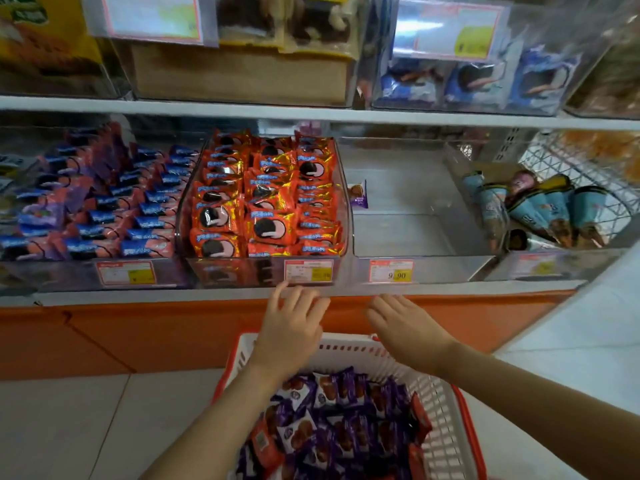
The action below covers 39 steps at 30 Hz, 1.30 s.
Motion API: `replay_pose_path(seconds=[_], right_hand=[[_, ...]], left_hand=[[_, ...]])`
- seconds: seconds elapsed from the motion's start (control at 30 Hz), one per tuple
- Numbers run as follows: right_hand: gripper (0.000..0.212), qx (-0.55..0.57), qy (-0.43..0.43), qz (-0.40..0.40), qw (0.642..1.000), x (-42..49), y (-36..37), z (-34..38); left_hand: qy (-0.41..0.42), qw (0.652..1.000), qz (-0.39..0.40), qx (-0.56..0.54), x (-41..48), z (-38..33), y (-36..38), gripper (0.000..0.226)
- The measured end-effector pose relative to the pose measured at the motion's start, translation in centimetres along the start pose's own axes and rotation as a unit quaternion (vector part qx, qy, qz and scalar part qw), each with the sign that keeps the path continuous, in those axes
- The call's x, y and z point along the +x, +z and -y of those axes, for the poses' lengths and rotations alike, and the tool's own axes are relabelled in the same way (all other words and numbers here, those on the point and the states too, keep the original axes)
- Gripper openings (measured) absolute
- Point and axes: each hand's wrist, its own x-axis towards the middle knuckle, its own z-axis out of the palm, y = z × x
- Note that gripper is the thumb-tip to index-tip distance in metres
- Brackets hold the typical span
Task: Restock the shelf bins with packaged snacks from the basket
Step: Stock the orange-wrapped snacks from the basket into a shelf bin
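Only 1 purple pack (358, 195) stands upright in clear bin (415, 237).

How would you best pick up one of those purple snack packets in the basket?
Probably from straight above: the basket walls block the sides. Take a top purple packet by pinching across its flat body or an edge, since they lie loose and overlapping in the heap.

Head view looks down, close to shelf (311, 114).

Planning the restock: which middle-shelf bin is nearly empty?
The bin right of the orange packs, holding just one purple packet; the others hold several.
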Motion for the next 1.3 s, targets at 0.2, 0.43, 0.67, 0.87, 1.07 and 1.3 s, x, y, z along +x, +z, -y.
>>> replay_pose_path(seconds=[0.2,0.43,0.67,0.87,1.07,1.3], right_hand=[[0.049,0.019,-0.005,0.119,0.993,-3.4,5.1,1.0],[0.043,0.173,0.056,0.268,0.946,-8.5,13.6,3.4],[0.063,0.236,0.076,0.388,0.888,-12.1,21.1,7.6],[0.063,0.191,0.039,0.427,0.883,-11.3,22.7,9.5],[0.054,0.151,0.004,0.419,0.895,-10.9,22.9,9.8],[0.05,0.176,-0.038,0.441,0.879,-10.0,21.2,10.0]], left_hand=[[-0.035,0.98,0.19,-0.034,-7.5,-2.4,3.6,0.028],[-0.182,0.887,0.414,-0.089,-14.5,-2.7,6.2,0.06],[-0.245,0.816,0.516,-0.089,-19.5,-0.7,9.2,0.071],[-0.247,0.788,0.553,-0.112,-21.0,-0.7,11.1,0.094],[-0.249,0.791,0.557,-0.041,-20.4,-1.8,10.9,0.083],[-0.202,0.808,0.552,-0.041,-20.0,-1.6,9.3,0.058]])
